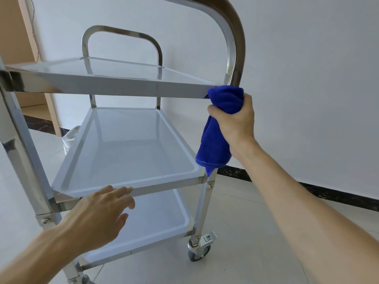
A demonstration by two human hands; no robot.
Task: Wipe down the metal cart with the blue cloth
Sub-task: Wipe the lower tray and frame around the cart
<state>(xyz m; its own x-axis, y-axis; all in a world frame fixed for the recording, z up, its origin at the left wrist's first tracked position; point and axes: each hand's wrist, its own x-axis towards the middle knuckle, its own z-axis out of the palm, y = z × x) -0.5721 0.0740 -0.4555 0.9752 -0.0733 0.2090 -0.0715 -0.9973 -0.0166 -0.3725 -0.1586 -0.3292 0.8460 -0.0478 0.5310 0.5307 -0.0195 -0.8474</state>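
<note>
Hands, two: right hand clenched around one blue cloth, left hand open beside three-shelf metal cart.

A stack of white plates sits on the pale tiled floor, near a wooden shelf unit.
</note>
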